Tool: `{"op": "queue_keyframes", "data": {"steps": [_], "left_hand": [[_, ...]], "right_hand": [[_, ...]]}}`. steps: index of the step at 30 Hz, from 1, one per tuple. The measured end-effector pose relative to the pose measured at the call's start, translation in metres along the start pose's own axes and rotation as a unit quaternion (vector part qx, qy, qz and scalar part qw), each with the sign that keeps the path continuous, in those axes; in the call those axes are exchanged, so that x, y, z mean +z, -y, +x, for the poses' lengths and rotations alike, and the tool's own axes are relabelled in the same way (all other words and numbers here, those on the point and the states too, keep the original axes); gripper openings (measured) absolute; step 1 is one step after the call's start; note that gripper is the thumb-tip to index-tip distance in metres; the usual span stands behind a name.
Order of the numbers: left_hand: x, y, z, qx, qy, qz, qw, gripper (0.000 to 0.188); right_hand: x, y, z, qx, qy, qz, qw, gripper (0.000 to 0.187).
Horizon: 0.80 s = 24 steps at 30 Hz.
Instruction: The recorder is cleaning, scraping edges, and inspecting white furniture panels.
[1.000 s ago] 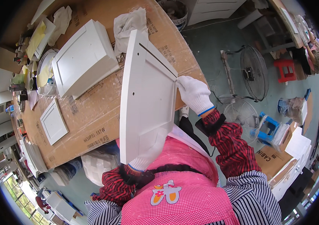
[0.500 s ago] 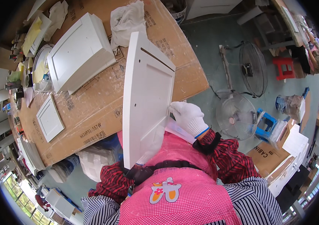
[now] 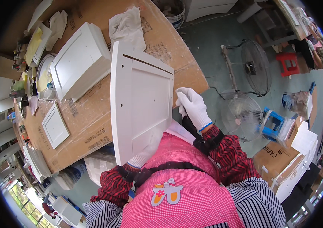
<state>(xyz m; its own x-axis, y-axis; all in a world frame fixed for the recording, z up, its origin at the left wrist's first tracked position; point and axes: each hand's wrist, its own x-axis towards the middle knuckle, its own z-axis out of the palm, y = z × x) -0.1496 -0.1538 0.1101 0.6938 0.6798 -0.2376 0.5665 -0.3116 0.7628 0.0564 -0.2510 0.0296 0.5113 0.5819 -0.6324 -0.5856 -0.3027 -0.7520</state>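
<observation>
A white cabinet door panel [image 3: 143, 100], with a recessed centre, a slot near its top and small holes along one side, stands tilted up in front of me. My left hand [image 3: 146, 151], in a white knit glove, holds it at the lower edge; its fingers lie partly in shadow against the panel. Just right of the panel's right edge is my right hand [image 3: 192, 107], also gloved, apart from the panel. Its fingers are curled with thumb and forefinger together, and what they hold, if anything, I cannot make out.
The cardboard-covered table [image 3: 89, 125] carries a stack of white panels [image 3: 78, 57], a smaller white panel [image 3: 56, 125] and a crumpled white cloth [image 3: 128, 28]. On the right floor stand a fan [image 3: 242, 116], a blue stool [image 3: 273, 123], a red stool [image 3: 287, 64] and a cardboard box [image 3: 277, 155].
My right hand has come off the panel's right edge and moved slightly up and right. The panel has shifted left and turned its face more toward me, my left hand still on it.
</observation>
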Motion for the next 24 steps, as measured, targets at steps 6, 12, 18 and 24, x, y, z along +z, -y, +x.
{"op": "queue_keyframes", "data": {"steps": [6, 12, 18, 24], "left_hand": [[-0.050, -0.020, -0.012, 0.145, 0.053, -0.001, 0.988, 0.028], [-0.055, -0.014, -0.029, 0.119, 0.071, 0.085, 0.987, 0.038], [-0.096, -0.046, -0.018, 0.019, 0.207, 0.034, 0.978, 0.079], [-0.113, -0.041, 0.010, -0.207, 0.091, -0.382, 0.896, 0.057]], "right_hand": [[0.004, 0.008, 0.019, -0.357, 0.005, -0.291, 0.888, 0.029], [-0.012, -0.010, -0.047, -0.295, 0.064, -0.457, 0.837, 0.025], [-0.052, 0.003, -0.062, 0.078, -0.011, -0.150, 0.986, 0.026], [-0.032, 0.007, -0.052, 0.073, 0.181, -0.044, 0.980, 0.029]]}}
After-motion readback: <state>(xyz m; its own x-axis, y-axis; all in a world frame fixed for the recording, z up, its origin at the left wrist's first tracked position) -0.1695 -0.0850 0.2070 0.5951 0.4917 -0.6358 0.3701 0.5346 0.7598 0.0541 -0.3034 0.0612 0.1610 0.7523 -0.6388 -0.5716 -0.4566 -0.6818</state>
